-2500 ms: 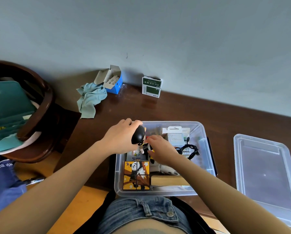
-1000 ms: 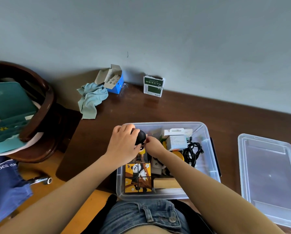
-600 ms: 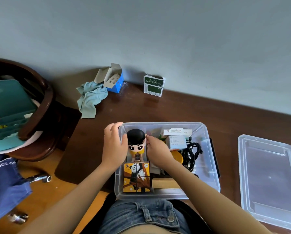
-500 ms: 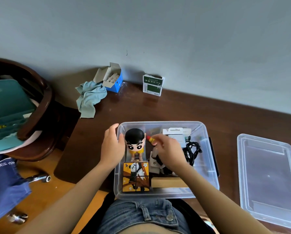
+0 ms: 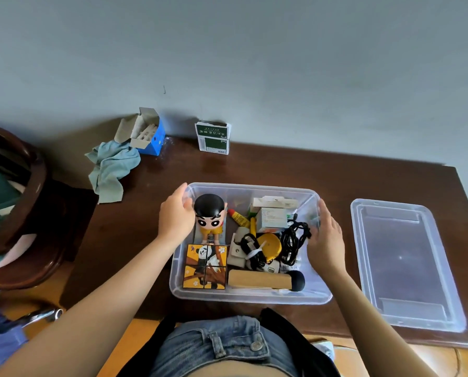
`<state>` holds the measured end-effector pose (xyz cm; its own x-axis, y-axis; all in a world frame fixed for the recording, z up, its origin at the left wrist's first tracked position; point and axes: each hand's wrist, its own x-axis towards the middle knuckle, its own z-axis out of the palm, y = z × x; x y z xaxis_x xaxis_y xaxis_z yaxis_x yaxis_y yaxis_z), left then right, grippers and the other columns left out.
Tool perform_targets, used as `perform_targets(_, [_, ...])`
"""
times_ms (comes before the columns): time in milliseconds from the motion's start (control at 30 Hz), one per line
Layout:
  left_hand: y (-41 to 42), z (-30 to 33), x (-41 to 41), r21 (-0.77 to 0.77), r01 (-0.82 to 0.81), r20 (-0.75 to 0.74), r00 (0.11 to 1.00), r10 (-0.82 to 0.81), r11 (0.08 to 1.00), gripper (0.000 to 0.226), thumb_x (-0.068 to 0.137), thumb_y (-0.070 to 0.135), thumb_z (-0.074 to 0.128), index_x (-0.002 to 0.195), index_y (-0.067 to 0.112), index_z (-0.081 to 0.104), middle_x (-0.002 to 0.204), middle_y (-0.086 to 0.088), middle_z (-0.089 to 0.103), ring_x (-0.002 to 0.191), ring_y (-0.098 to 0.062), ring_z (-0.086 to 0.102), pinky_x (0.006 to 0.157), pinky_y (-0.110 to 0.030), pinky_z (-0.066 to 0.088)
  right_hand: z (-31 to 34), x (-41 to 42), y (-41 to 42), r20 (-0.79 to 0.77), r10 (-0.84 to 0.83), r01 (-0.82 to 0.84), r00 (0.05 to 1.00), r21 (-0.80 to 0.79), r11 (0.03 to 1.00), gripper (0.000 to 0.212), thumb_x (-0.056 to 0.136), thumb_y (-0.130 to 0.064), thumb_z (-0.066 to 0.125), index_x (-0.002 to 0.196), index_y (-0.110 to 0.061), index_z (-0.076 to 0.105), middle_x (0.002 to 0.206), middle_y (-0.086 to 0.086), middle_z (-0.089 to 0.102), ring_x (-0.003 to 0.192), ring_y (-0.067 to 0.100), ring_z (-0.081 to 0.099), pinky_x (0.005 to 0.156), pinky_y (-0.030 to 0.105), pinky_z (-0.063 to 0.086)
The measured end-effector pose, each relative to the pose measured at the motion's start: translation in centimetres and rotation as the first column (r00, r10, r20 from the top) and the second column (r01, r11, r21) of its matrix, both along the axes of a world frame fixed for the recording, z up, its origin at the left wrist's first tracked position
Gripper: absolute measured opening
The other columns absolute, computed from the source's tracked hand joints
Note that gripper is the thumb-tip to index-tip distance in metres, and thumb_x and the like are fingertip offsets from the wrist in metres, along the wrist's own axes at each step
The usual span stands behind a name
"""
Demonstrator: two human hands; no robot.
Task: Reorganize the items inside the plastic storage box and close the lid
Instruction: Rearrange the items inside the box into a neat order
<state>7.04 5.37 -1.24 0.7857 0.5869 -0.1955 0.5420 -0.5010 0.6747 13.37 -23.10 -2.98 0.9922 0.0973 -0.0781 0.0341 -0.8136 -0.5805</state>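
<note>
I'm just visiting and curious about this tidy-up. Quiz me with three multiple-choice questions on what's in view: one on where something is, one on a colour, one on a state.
1. Where is the clear plastic lid?
A. on the box
B. on the table right of the box
C. on the chair

2. What colour is the crumpled cloth?
A. pale teal
B. red
C. black

3. How is the clear plastic storage box?
A. shut
B. tipped over
C. open, with items inside

Answers: 1 B, it lies flat on the dark wooden table. 2 A, plainly teal. 3 C, the figurine and cables show uncovered, with the left hand and right hand at the box sides.
</note>
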Motion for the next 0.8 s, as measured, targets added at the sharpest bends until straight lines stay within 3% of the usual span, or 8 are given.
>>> perform_targets(300, [-1.2,-0.3,1.9,-0.019,0.071,-0.041,0.997,-0.071,0.997,0.044,0.101,0.012,0.04,0.144,0.008,0.037,0.146,-0.012,0.043,0.134,-0.027,0.041,0.107,-0.032,0.034,0.1,0.6,-1.4,-0.006,-0.024,0.023,1.0,-0.108,0.994,0.081,0.08,0.011,0.037,0.15,-0.023,0.016,0.145,0.003,0.04,0.134,0.025,0.03,0.107,0.04,0.033])
perform_targets(367, [-1.6,0.2,1.9,0.05,0.063,-0.037,0.997,-0.062,0.997,0.047,0.098,0.008,0.045,0.144,0.008,0.037,0.146,-0.014,0.04,0.134,-0.027,0.039,0.107,-0.031,0.033,0.2,0.8,-1.6,-0.006,-0.015,0.014,1.0,-0.101,0.995,0.077,0.082,0.01,0.039,0.15,-0.022,0.018,0.147,0.001,0.037,0.135,0.024,0.028,0.108,0.039,0.032])
perform_targets(467, [-3.5,2.0,1.2,0.3,0.072,0.255,0.955,-0.153,0.951,0.044,0.088,-0.005,0.054,0.131,0.007,0.053,0.132,-0.014,0.046,0.125,-0.023,0.042,0.102,-0.023,0.034,0.7,0.6,-2.0,0.117,-0.024,0.029,0.993,-0.041,0.999,0.056,0.087,0.005,0.045,0.14,-0.013,0.041,0.145,0.005,0.039,0.133,0.025,0.031,0.106,0.034,0.032])
perform_targets(533, [-5.3,2.9,0.9,0.295,0.198,0.358,0.884,-0.3,0.935,0.032,0.087,-0.005,0.055,0.114,0.01,0.063,0.114,-0.006,0.058,0.107,-0.014,0.054,0.091,-0.013,0.04,1.3,0.3,-2.6,0.285,0.048,-0.06,0.957,0.034,0.998,0.039,0.084,0.008,0.052,0.12,-0.008,0.059,0.13,0.006,0.054,0.121,0.024,0.046,0.098,0.03,0.038])
perform_targets(633, [-8.3,2.7,0.6,0.05,0.502,0.159,0.849,-0.503,0.863,0.019,0.092,0.008,0.056,0.105,0.017,0.067,0.099,0.002,0.066,0.084,-0.004,0.06,0.072,-0.011,0.049,2.1,-0.5,-3.4,0.298,0.267,-0.311,0.916,0.112,0.944,0.027,0.082,0.009,0.057,0.092,-0.013,0.068,0.096,-0.005,0.067,0.089,0.011,0.063,0.077,0.023,0.051])
perform_targets(700, [-9.7,1.4,0.9,-0.059,0.578,-0.074,0.81,-0.581,0.814,0.021,0.094,0.015,0.055,0.112,0.019,0.066,0.099,0.001,0.066,0.085,-0.008,0.061,0.071,-0.018,0.051,2.4,-1.1,-3.5,0.197,0.377,-0.407,0.905,0.139,0.903,0.025,0.083,0.007,0.058,0.084,-0.015,0.069,0.084,-0.01,0.066,0.075,0.005,0.062,0.065,0.02,0.051])
perform_targets(800, [-10.8,-0.3,1.9,-0.072,0.646,-0.341,0.7,-0.627,0.76,0.036,0.093,0.028,0.057,0.128,0.021,0.055,0.125,-0.002,0.055,0.1,-0.015,0.059,0.076,-0.022,0.047,2.2,-1.4,-3.3,0.057,0.403,-0.406,0.913,0.174,0.897,0.027,0.085,0.005,0.053,0.084,-0.017,0.069,0.08,-0.013,0.063,0.071,0.002,0.059,0.062,0.017,0.048])
